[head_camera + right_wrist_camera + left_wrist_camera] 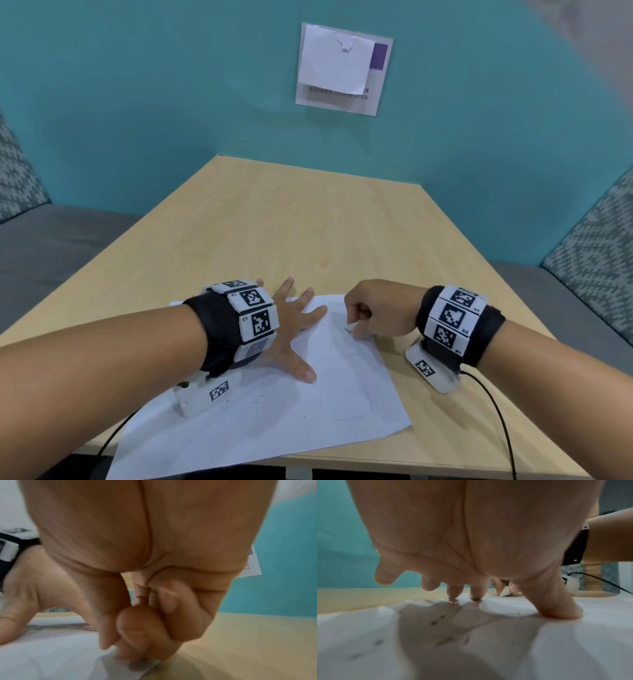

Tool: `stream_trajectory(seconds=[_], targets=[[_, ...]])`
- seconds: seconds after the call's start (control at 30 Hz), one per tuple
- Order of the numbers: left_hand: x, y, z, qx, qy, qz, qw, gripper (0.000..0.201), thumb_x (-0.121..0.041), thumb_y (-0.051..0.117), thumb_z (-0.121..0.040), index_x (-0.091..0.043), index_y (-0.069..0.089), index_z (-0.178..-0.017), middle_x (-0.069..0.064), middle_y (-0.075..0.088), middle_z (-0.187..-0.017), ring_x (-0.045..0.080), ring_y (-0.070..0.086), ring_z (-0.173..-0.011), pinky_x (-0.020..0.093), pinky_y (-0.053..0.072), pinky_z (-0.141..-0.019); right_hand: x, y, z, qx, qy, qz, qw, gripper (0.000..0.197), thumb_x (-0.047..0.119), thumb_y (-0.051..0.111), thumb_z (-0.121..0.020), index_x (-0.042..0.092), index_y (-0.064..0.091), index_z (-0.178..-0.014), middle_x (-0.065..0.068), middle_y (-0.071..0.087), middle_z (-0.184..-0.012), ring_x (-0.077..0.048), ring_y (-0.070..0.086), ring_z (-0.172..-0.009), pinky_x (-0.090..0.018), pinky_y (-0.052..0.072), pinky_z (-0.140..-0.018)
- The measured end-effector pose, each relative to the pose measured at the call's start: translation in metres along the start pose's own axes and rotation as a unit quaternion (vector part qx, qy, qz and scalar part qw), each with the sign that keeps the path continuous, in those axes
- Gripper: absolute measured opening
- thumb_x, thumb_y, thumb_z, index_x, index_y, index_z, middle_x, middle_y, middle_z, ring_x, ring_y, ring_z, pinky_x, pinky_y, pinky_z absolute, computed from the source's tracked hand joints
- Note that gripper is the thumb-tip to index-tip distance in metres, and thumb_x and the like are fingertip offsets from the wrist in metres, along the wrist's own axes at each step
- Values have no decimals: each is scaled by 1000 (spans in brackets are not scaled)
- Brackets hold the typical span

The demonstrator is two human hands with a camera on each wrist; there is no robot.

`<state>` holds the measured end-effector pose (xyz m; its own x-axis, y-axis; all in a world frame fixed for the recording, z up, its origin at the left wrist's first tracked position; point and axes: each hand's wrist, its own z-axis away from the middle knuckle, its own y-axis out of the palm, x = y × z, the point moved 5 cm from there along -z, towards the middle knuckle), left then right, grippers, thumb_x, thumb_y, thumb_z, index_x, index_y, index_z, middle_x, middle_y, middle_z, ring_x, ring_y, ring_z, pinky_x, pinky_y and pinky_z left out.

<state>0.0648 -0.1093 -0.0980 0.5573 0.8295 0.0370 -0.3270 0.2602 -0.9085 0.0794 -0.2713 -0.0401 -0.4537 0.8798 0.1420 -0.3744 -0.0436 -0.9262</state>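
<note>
A white sheet of paper (pixel 274 411) with faint pencil marks lies on the wooden table (pixel 308 222) near its front edge. My left hand (pixel 291 325) is spread flat on the sheet, its fingertips (pixel 476 595) and thumb pressing the paper (pixel 488 649) down. My right hand (pixel 354 325) is curled at the sheet's right edge and pinches a small white eraser (pixel 349 328) whose tip touches the paper. In the left wrist view the eraser (pixel 504 592) shows as a white wedge. In the right wrist view the eraser (pixel 135 665) sits under my fingers (pixel 133 635) on the paper (pixel 51 655).
The table's far end meets a teal wall with a white notice (pixel 342 68) on it. Grey bench seats (pixel 51 246) with patterned cushions (pixel 589 246) flank the table. Black cables (pixel 496 411) trail from both wrist cameras over the front edge.
</note>
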Motion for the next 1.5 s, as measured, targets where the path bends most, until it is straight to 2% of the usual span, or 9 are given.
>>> stream_trajectory(seconds=[0.37,0.53,0.63,0.77,0.9,1.07,1.2,1.4,1.5], targets=[[-12,-12,-14,-13,7,6,1000,105,-85,52,-74,-53,-11,-151,-2,-20,-165,35,-24,-149,73,-6,-111,23,13,5,20,-50,-4,999,11,25,66,-89,22,55,-90,15,48,-72,-7,47,-67,-21,38,-63],[-10,-8,-17,-3,0,3,1000,109,-89,48,-71,-52,-16,-151,0,-21,-165,37,-27,-147,76,-6,-108,11,-1,-6,-2,-11,1,1000,11,26,66,-88,19,58,-90,14,49,-73,-17,51,-76,-24,39,-63],[-10,-8,-16,-13,1,12,1000,101,-86,50,-73,-57,-8,-150,0,-21,-165,38,-27,-147,75,-7,-109,25,8,-6,21,-50,-12,998,9,24,66,-88,20,59,-88,13,49,-71,-15,50,-71,-25,41,-66],[-8,-7,-19,-7,-3,5,1000,107,-90,47,-70,-57,-21,-146,0,-23,-164,38,-28,-147,76,-6,-108,14,-2,-10,-4,-15,-13,1000,11,24,67,-87,18,59,-85,11,50,-69,-12,48,-66,-25,39,-61],[-11,-10,-16,-9,-6,14,1000,101,-85,52,-74,-57,-8,-150,1,-22,-164,39,-28,-146,74,-7,-109,27,7,-7,18,-49,-17,998,9,23,67,-87,18,60,-85,12,49,-67,-7,46,-61,-25,41,-63],[-9,-8,-18,-6,-9,10,1000,109,-88,50,-71,-55,-20,-148,2,-22,-165,40,-29,-145,76,-7,-108,11,-6,-8,-12,-10,-5,1000,8,22,67,-88,15,63,-89,12,49,-68,-11,47,-65,-21,37,-57],[-11,-9,-16,-9,-1,11,1000,105,-86,51,-74,-55,-15,-150,4,-21,-165,41,-28,-146,77,-6,-107,33,19,11,45,-67,-33,996,9,23,68,-86,20,60,-87,11,52,-71,-10,49,-66,-29,46,-67],[-9,-9,-18,5,-11,0,1000,111,-88,48,-73,-46,-17,-153,3,-24,-164,39,-30,-145,74,-8,-109,9,2,6,4,-11,-4,1000,10,25,69,-86,21,60,-86,13,51,-70,-13,49,-68,-23,40,-61],[-8,-7,-19,2,-8,9,1000,111,-89,49,-71,-49,-17,-152,3,-23,-164,40,-31,-145,75,-9,-107,24,17,14,31,-56,-9,998,15,25,68,-87,14,63,-96,15,49,-71,-3,46,-64,-17,39,-60]])
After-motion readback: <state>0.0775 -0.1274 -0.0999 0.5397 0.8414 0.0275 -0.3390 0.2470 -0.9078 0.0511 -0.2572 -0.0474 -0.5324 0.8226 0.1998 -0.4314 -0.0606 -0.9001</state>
